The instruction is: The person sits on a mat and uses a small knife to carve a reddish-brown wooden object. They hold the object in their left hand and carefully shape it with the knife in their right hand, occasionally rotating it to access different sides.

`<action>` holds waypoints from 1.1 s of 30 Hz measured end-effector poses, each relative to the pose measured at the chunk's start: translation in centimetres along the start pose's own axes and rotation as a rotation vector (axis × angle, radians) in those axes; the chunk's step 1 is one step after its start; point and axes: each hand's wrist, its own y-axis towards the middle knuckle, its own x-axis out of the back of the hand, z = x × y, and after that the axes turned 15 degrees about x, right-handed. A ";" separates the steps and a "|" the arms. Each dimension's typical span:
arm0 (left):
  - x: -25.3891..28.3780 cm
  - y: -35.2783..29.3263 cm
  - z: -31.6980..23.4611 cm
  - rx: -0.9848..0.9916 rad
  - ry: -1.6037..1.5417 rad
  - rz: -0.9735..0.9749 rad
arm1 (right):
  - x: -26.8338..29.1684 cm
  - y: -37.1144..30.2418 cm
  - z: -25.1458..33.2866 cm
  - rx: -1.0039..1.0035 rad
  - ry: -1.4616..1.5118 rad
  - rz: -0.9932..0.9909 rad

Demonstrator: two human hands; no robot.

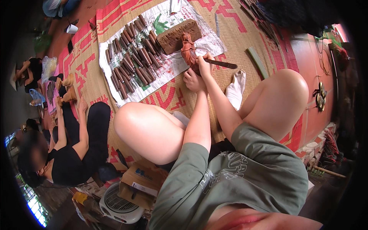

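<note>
My left hand (194,80) is closed around the lower end of a reddish-brown wood carving (188,51). The upper end of the carving rests against a rough brown wooden block (168,40). My right hand (206,66) grips a carving tool with a dark handle (222,63), which sticks out to the right. Its working end, close to the carving, is hidden by my fingers. Left of the block, several carving tools with brown wooden handles (142,56) lie in rows on a white sheet (109,82). Reddish shavings are scattered on the sheet near the block.
A patterned red and tan mat (168,99) lies beneath everything. Right of my hands are a white sock (236,88) and a greenish bar (257,62). Another person (65,161) sits at the left, working with their hands. A cardboard box (140,184) and white fan (120,203) stand near my left side.
</note>
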 end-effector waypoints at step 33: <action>4.5 3.4 0.9 0.092 -0.300 0.470 | 0.4 0.1 1.6 -0.357 0.229 -0.048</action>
